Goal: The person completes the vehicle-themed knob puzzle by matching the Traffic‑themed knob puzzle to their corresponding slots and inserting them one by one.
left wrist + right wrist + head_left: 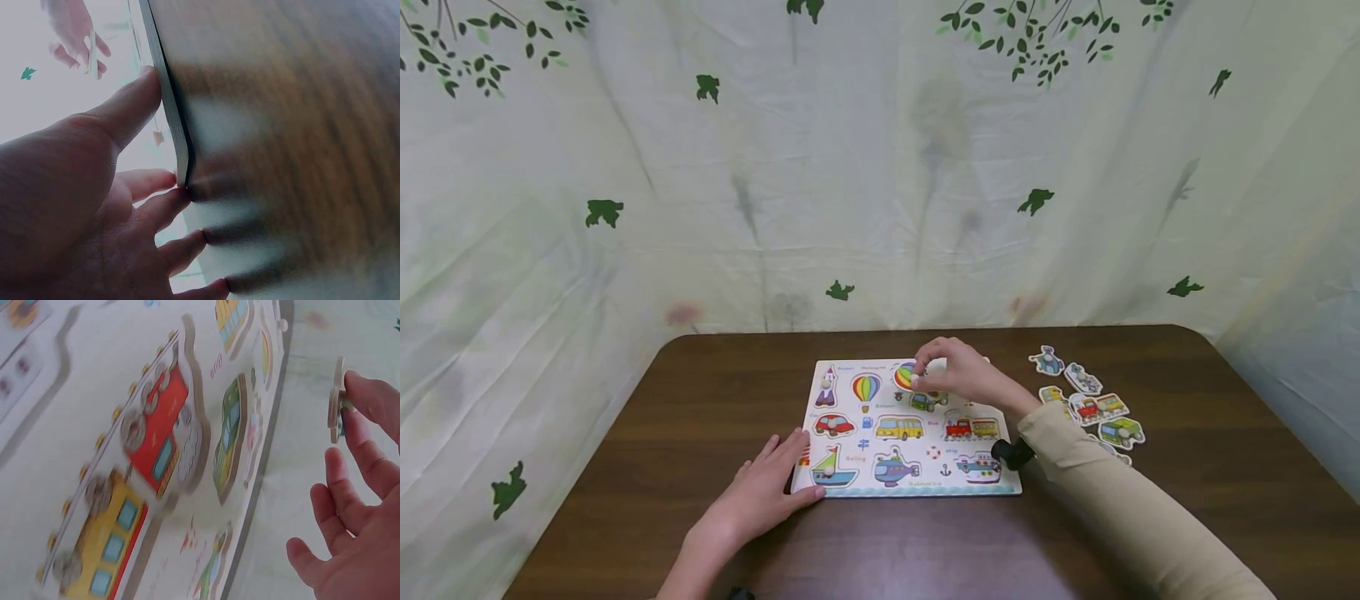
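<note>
A white puzzle board (880,490) with printed vehicles and shaped recesses lies on the table. Above its far part, my right hand (958,375) pinches a rainbow-striped hot-air balloon puzzle piece (903,377) between thumb and forefinger. From the right wrist, that balloon piece (336,403) shows edge-on and clear of the board. A matching balloon picture (866,387) is just left of it on the board. My left hand (767,479) rests at the near left corner, thumb (134,103) along the near edge and fingers spread by the left side, partly hiding an orange patch.
Several loose puzzle pieces lie right of the board, among them a train piece (1097,408), a green vehicle piece (1122,433) and a blue piece (1047,361), some overlapping. The brown table (700,392) ends at a pale leaf-patterned curtain (880,167).
</note>
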### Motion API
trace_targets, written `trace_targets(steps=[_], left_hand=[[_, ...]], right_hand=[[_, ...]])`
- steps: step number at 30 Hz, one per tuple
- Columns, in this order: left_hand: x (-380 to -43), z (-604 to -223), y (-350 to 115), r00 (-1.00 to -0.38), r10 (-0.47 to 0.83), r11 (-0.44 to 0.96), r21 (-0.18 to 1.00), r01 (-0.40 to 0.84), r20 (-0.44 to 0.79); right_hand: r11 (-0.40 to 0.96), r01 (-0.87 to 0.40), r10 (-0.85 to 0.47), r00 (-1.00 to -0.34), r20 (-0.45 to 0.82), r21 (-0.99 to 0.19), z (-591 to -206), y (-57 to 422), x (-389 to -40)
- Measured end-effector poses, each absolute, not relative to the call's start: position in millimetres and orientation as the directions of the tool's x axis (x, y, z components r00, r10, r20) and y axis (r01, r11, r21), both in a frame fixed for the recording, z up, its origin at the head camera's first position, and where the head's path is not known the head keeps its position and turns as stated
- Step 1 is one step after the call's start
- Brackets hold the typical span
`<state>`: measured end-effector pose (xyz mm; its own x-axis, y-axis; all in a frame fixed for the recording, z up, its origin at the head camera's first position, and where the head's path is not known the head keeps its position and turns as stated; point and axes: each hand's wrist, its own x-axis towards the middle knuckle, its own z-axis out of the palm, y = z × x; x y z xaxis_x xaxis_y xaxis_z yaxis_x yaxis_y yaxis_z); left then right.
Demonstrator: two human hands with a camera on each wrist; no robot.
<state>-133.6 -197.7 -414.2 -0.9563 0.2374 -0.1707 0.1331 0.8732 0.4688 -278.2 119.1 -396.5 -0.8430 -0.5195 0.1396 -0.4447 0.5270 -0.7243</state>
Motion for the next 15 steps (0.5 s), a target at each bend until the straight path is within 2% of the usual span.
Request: trace_targets(steps=[15], left_hand=[[-136.0,-415.9,-197.8,-0.955,0.245,0.876,0.461,0.145,-0.166]], right_hand=[[0.517,-0.401,-0.506,-0.856,0.107,-0.756,-405.1,88.3,-286.6]])
